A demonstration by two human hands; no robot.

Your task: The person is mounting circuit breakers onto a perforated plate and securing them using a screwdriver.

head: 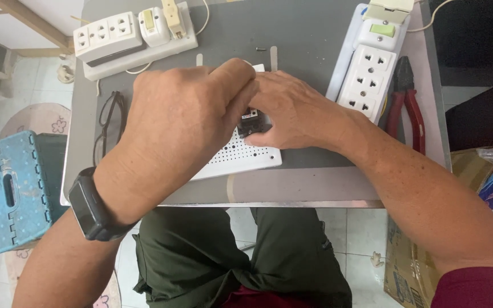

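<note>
While we sat at the grey table (309, 34), we kept both hands pressed together over a white perforated board (241, 157) near its front edge, probably so the board would stay flat and steady under us. Our left hand (184, 114), a black watch (92, 208) on its wrist, curled over from the left with fingers bent and thumb tucked toward the middle. Our right hand (295, 111) came in from the right, fingers closed down around a small black part (252, 121) that sat on the board between the two hands. We could not tell whether the left hand gripped that part or merely steadied it, since the knuckles hid the fingertips.

Around us lay larger things: a white power strip (369, 74) on the right, another white power strip (132, 40) at the far left, and a blue plastic stool (7, 194) on the floor beside the table. Smaller items followed: red-handled pliers (406, 108) at the right edge, dark eyeglasses (108, 122) on the left, and a tiny screw (261, 49) beyond our hands. Nothing blocked the board itself; only our own hands covered most of it.
</note>
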